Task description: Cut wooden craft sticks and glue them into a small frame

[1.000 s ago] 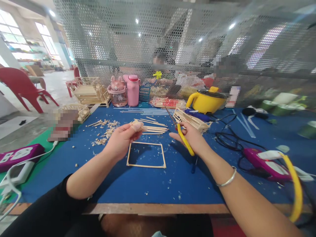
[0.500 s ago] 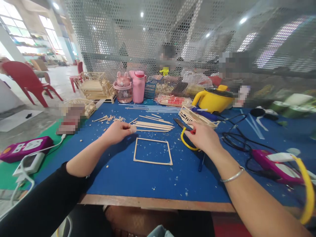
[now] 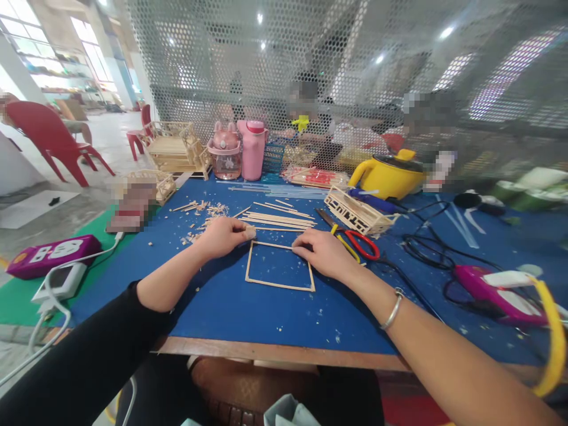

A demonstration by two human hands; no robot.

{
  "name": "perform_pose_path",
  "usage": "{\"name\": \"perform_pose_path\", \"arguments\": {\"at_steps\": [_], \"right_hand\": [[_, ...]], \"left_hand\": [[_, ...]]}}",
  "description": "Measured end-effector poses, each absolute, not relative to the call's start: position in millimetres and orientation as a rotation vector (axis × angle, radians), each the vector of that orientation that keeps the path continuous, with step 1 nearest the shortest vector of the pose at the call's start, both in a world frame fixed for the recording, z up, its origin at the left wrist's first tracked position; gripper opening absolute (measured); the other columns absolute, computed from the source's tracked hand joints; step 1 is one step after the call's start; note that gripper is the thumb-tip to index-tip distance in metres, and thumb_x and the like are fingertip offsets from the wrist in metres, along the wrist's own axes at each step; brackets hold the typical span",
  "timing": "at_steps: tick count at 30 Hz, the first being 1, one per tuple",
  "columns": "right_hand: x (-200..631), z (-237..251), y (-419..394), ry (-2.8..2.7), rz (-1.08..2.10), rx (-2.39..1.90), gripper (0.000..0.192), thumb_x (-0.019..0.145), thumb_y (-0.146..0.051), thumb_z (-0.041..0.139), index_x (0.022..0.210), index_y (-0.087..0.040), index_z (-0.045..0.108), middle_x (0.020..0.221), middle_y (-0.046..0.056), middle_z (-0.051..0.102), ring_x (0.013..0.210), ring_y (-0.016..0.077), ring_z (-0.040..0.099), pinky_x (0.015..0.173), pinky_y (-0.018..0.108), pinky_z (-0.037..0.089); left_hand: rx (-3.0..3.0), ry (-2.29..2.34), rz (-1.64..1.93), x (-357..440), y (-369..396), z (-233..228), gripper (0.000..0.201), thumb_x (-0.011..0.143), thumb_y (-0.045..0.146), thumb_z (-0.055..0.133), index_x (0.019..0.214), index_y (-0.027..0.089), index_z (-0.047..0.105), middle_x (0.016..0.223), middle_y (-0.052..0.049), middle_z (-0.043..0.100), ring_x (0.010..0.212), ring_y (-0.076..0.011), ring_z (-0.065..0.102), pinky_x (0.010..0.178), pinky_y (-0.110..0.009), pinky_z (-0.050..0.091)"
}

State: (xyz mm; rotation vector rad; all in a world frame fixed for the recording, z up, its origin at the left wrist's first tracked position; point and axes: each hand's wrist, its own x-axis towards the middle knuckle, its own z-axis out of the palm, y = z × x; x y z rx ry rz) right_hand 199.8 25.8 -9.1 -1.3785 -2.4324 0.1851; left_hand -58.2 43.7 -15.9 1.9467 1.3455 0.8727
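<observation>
Left hand (image 3: 226,235) down on the blue counter (image 3: 248,313), fingers curled, fingertips touching the far left corner of the stick frame (image 3: 279,264). Right hand (image 3: 323,253) flat and loose, fingertips pressing the far right side of the same frame. Nothing gripped in either hand, just touching. Silver bangle (image 3: 392,309) around the right wrist.

Frame lying flat in the middle of the counter, a thin square of wooden sticks. At 12 o'clock from it, a pile of loose sticks (image 3: 277,220). At 2 o'clock, scissors (image 3: 355,242) with red and yellow handles, just beside the right hand. Past those, a small stick model (image 3: 357,213) and a yellow pot (image 3: 387,176). At 11 o'clock, wood scraps (image 3: 202,216). Farther back, a pink bottle (image 3: 252,149). Far off at 9 o'clock, a purple power strip (image 3: 51,254).
</observation>
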Motion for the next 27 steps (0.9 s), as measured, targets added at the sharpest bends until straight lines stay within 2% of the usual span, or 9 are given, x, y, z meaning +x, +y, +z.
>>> {"name": "perform_pose_path", "arguments": {"at_steps": [3,6,9,11,14,20,24,27], "right_hand": [[204,-9,24,-2.44,0.201,-1.387,0.016,0.083,-0.025,0.055,0.079,-0.021,0.07,0.086,0.005,0.069,0.081,0.0191,0.062,0.072,0.03,0.046],[201,-4,19,-2.373,0.209,-1.32,0.02,0.086,-0.03,0.053,0.089,-0.02,0.07,0.094,0.006,0.069,0.089,0.0205,0.061,0.079,0.032,0.045],[190,5,16,-2.268,0.299,-1.193,0.026,0.084,-0.035,0.057,0.101,-0.019,0.068,0.091,0.005,0.069,0.08,0.0172,0.061,0.075,0.03,0.045],[181,10,16,-2.233,0.422,-1.118,0.024,0.081,-0.037,0.06,0.097,-0.02,0.07,0.08,0.001,0.069,0.067,0.0134,0.059,0.066,0.027,0.044],[168,11,20,-2.182,0.577,-1.046,0.018,0.081,-0.035,0.061,0.081,-0.02,0.071,0.07,-0.001,0.068,0.061,0.011,0.056,0.059,0.024,0.041],[162,1,26,-1.97,0.698,-1.1,0.015,0.08,-0.027,0.056,0.072,-0.017,0.064,0.066,-0.001,0.064,0.06,0.0104,0.055,0.06,0.023,0.042],[176,0,31,-1.909,0.752,-1.174,0.014,0.079,-0.024,0.053,0.069,-0.017,0.06,0.066,0.0,0.064,0.06,0.0114,0.057,0.06,0.023,0.044],[187,5,32,-1.919,0.69,-1.209,0.013,0.077,-0.023,0.053,0.068,-0.017,0.06,0.066,0.001,0.064,0.061,0.0125,0.057,0.06,0.024,0.044]], "left_hand": [[2.015,1.333,0.889,-53,40,-15,0.031,0.074,0.047,0.06,0.073,0.019,0.073,0.071,-0.001,0.069,0.07,-0.0174,0.058,0.066,-0.024,0.04],[2.112,1.234,0.928,-42,32,-11,0.029,0.078,0.043,0.057,0.073,0.018,0.072,0.078,-0.003,0.069,0.073,-0.0164,0.058,0.069,-0.024,0.039],[2.219,1.159,0.936,-30,22,-7,0.027,0.081,0.041,0.056,0.076,0.019,0.072,0.079,-0.004,0.069,0.074,-0.0159,0.058,0.069,-0.023,0.039],[2.284,1.131,0.902,-25,17,-4,0.028,0.082,0.04,0.054,0.078,0.019,0.072,0.077,-0.004,0.068,0.072,-0.0155,0.057,0.068,-0.023,0.038],[2.327,1.147,0.869,-24,14,-2,0.029,0.083,0.04,0.053,0.077,0.018,0.071,0.071,-0.003,0.066,0.067,-0.014,0.056,0.064,-0.022,0.038],[2.273,1.26,0.808,-34,26,-7,0.03,0.083,0.039,0.051,0.076,0.017,0.071,0.072,-0.001,0.068,0.065,-0.0142,0.056,0.061,-0.023,0.039],[2.136,1.423,0.873,-47,45,-18,0.03,0.079,0.04,0.055,0.093,0.018,0.071,0.09,-0.003,0.073,0.083,-0.02,0.063,0.073,-0.027,0.045],[2.068,1.462,0.884,-51,53,-25,0.037,0.08,0.039,0.055,0.108,0.017,0.065,0.087,-0.004,0.073,0.08,-0.02,0.066,0.073,-0.028,0.048]]}}
